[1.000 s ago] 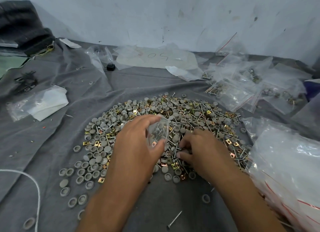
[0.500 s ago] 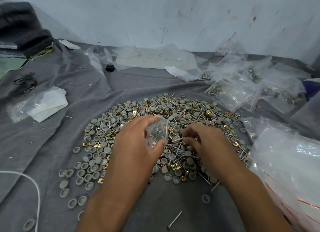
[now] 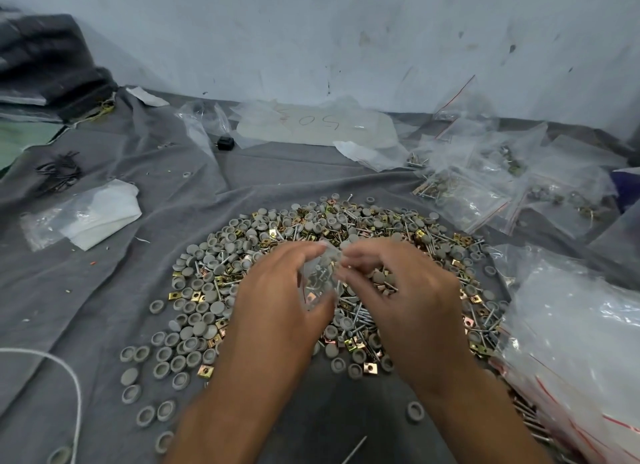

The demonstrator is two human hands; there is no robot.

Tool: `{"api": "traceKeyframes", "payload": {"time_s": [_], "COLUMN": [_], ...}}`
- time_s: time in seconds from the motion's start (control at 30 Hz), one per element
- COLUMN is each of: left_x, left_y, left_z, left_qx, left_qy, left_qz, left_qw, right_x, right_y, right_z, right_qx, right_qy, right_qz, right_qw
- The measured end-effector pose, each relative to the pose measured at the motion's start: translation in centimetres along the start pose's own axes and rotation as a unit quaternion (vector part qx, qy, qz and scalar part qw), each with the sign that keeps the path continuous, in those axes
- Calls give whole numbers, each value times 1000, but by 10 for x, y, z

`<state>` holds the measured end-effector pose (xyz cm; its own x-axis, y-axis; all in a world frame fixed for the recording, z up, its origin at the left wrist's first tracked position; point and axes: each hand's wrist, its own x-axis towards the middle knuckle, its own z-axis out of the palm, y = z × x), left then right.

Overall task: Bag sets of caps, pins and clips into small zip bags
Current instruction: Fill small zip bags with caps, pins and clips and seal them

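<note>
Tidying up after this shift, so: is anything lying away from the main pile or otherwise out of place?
Yes. One pin lies alone on the grey cloth at the near edge, and a cap sits apart, near the right forearm. More caps trail off the pile's near-left side. Nothing looks damaged.

A grey cloth is spread under everything; a white cord and a small black block are seen on it.
</note>
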<state>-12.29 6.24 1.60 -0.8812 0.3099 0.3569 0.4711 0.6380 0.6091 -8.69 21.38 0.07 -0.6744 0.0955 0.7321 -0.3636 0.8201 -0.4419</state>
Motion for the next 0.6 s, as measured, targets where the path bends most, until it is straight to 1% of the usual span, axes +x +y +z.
{"api": "traceKeyframes", "payload": {"time_s": [0.07, 0.13, 0.27, 0.3, 0.37, 0.4, 0.43, 0.5, 0.53, 0.57, 0.6], "left_x": [0, 0, -1, -2, -1, -1, -1, -2, -2, -2, -2], "left_y": [0, 0, 1, 1, 0, -1, -1, -1, -1, 0, 0], "left_z": [0, 0, -1, -1, -2, -2, -2, -2, -2, -2, -2], "left_qx": [0, -4, -1, 0, 0, -1, -2, -2, 0, 0, -1], "left_qy": [1, 3, 4, 4, 4, 6, 8, 7, 5, 5, 5], "left_qz": [0, 0, 4, 2, -2, -1, 0, 0, 0, 0, 0], "left_qw": [1000, 1000, 1000, 1000, 1000, 1000, 1000, 1000, 1000, 1000, 1000], "right_x": [1, 1, 1, 1, 3, 4, 3, -1, -5, -8, -9], "right_y": [-1, -3, -5, -2, 9, 16, 23, 34, 37, 38, 38], "right_z": [-1, 1, 7, 5, -3, -8, -11, -11, -7, -3, 1], "right_qx": [62, 88, 65, 58, 38, 20, -1, -52, -87, -116, -135], "right_qy": [27, 33, -6, -10, -22, -51, -107, -257, -313, -342, -349], "right_qz": [44, 60, 57, 66, 119, 160, 207, 278, 283, 277, 268], "right_qw": [997, 994, 996, 996, 992, 986, 972, 924, 903, 890, 888]}}
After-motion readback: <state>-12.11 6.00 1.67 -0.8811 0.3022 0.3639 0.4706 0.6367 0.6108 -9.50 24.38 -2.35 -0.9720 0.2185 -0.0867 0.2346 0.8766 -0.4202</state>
